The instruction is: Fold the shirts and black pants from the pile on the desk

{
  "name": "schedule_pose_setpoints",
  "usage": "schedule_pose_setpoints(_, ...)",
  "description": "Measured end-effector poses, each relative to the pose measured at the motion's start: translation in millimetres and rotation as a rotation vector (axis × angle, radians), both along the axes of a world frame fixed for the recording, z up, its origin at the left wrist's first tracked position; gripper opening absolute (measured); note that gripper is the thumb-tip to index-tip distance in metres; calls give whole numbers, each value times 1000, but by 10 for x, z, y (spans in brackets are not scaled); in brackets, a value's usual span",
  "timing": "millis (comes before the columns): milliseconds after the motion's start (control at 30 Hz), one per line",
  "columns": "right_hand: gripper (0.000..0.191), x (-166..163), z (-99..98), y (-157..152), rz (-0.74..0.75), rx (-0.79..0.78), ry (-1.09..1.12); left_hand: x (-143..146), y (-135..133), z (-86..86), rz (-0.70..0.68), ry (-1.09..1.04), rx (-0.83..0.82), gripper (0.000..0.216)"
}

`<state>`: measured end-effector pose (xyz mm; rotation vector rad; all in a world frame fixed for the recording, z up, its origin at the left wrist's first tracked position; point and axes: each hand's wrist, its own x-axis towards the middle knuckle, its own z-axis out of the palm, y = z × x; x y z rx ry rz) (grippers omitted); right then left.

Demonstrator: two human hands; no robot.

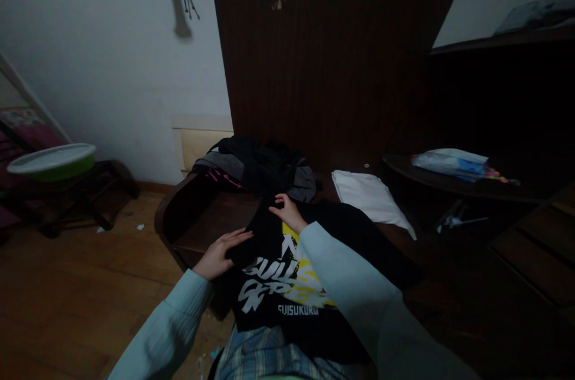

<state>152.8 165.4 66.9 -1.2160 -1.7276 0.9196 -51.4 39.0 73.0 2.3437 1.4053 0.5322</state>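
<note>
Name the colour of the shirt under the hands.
The shirt is black, printed white and yellow; head view.

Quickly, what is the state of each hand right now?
Left hand: open, flat on the edge of the black printed T-shirt.
Right hand: fingers curled on the T-shirt's top fold; grip cannot be told.

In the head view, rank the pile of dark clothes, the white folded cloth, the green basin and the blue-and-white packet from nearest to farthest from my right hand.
1. pile of dark clothes, just beyond the right hand.
2. white folded cloth, to its right.
3. blue-and-white packet, on the right shelf.
4. green basin, far left.
</note>
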Motion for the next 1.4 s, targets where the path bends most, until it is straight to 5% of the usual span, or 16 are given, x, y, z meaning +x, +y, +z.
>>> schedule_pose_setpoints(200,64,179,134,-385,141,-159,-61,3,6,-11,-15,45,19,64)
schedule_pose_setpoints(400,71,340,-25,-753,217,-55,-14,-1,8,-31,-24,48,42,70)
schedule_pose_setpoints(767,34,421,37,-833,293,-22,84,-17,19,-82,-14,49,72,71)
schedule_pose_setpoints(933,26,558,147,-793,228,12,-137,-13,8,-34,-30,82,24,68)
schedule_pose_setpoints(1067,25,572,233,-789,172,208,-336,-26,15,6,-77,102,-1,60)
schedule_pose_setpoints(1200,38,532,222,-819,407,425,-466,-90,48,121,-158,45,-105,73)
schedule_pose_setpoints(1300,48,519,143,-823,514,409,-587,-160,102,257,-173,-99,-263,63)
schedule_pose_setpoints(1400,47,522,78,-811,526,388,-644,-191,229,340,-44,-269,-384,51)
